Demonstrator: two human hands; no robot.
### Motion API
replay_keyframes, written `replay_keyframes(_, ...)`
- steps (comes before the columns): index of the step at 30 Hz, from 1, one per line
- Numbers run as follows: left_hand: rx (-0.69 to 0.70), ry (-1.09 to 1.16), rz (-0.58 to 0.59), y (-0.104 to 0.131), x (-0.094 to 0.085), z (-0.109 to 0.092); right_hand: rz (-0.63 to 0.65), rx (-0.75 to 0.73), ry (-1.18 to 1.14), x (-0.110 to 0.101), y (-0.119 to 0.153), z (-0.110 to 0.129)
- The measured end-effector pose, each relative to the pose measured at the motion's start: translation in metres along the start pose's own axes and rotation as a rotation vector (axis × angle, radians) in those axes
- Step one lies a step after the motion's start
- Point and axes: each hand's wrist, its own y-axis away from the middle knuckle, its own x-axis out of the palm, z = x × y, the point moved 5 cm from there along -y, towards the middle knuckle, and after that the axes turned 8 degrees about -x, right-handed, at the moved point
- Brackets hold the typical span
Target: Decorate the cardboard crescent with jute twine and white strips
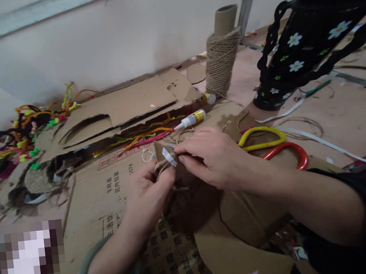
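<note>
A small twine-wrapped cardboard piece (161,167) is gripped by my left hand (152,188), thumb on top and fingers curled beneath. Across its upper end lies a short white strip (169,156). The fingers of my right hand (206,158) are pinched together right beside that strip; what they hold between them is hidden. Just beyond my hands a small white glue bottle (191,119) with a yellow label lies on its side, nozzle to the left. Scissors with one yellow and one red handle (287,147) are partly covered by my right hand and forearm.
Printed cardboard (92,207) spreads under my hands. Behind it lies a cut cardboard sheet (127,105), with colourful pipe cleaners (34,122) at left. A twine spool (222,61) and a black flowered bottle (301,50) stand at the back right. A white strip lies at right.
</note>
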Motion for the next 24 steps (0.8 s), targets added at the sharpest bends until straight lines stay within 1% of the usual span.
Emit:
replay_keyframes(4,-0.011,-0.034,0.000,0.0016,-0.0006,-0.0012,-0.005,-0.011,0.002,0.0002,0.0002,0.0000)
replay_keyframes(8,-0.016,-0.014,0.018,0.0020,0.0009,-0.0012,-0.009,-0.015,-0.010,0.0003,-0.0001,0.0003)
replay_keyframes(13,-0.026,-0.058,-0.008,0.0019,0.0014,-0.0025,-0.011,-0.028,-0.017,0.0011,0.0002,0.0008)
replay_keyframes(17,-0.004,-0.033,0.043,0.0026,0.0033,-0.0039,0.006,-0.024,-0.011,0.0008,0.0005,-0.0001)
replay_keyframes(24,0.002,0.002,0.055,0.0015,0.0025,-0.0022,-0.014,-0.035,-0.013,-0.0004,0.0008,-0.0004)
